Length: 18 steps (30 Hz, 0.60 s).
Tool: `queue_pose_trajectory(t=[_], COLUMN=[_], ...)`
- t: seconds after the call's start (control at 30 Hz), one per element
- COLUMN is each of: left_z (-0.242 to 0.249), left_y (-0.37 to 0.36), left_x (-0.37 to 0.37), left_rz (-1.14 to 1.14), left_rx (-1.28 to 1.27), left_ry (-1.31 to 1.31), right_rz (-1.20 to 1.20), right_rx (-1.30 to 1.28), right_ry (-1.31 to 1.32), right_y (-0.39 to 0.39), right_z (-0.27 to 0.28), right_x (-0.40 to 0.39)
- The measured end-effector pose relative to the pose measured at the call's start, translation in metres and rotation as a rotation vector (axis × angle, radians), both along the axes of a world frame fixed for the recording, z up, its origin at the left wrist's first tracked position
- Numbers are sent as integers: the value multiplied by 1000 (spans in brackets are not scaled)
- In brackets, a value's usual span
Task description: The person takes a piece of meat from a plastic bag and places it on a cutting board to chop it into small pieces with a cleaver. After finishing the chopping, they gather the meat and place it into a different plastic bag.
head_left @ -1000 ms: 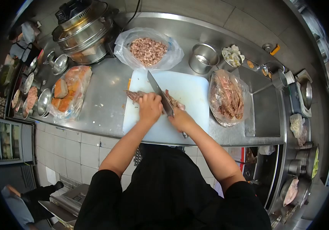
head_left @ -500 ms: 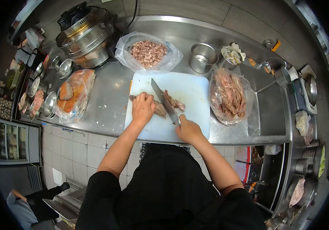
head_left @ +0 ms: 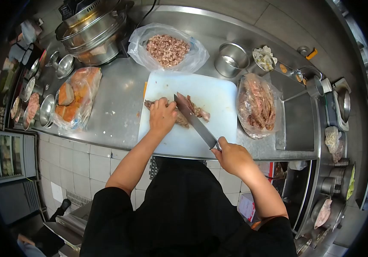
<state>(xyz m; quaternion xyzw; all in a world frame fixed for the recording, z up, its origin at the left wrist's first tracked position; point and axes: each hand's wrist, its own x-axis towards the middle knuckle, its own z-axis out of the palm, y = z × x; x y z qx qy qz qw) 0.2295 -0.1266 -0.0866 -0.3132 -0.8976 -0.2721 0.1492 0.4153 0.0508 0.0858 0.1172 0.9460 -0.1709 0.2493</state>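
Note:
On the white cutting board (head_left: 220, 96) lies a strip of cooked-looking brown meat (head_left: 182, 120), with my left hand (head_left: 163, 117) closed over its middle, fingers curled. My right hand (head_left: 232, 156) is wrapped round the handle of a large kitchen knife (head_left: 197, 125). The blade slants up and left across the board, its tip close to my left fingertips. A second piece of meat (head_left: 196, 108), with a paler end, rests just to the right of the blade. Part of the strip is hidden beneath my left hand.
Behind the board sits an open bag of diced meat (head_left: 166, 50). Right of it are a steel pot (head_left: 231, 61), a bagged heap of meat strips (head_left: 256, 103) and a sink (head_left: 298, 124). At left lie bagged orange-brown blocks (head_left: 77, 98) and steel bowls (head_left: 46, 110).
My right hand has drawn the knife back, down and to the right, so the handle is now near the board's front edge. My left hand stays on the meat. The view has shifted slightly.

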Motion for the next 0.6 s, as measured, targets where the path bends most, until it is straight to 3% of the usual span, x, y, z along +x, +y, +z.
queue_pose_trajectory(t=[0.3, 0.5, 0.6], left_z=[-3, -2, -3], left_y=[3, 4, 5], left_x=[1, 5, 5], left_rz=[62, 76, 102], left_rx=[32, 82, 48], left_ry=[23, 15, 64], right_rz=[-36, 7, 52], right_rx=[-20, -46, -49], right_ry=[170, 217, 196], right_y=[-24, -7, 5], right_z=[-88, -83, -43], right_x=[-64, -66, -45])
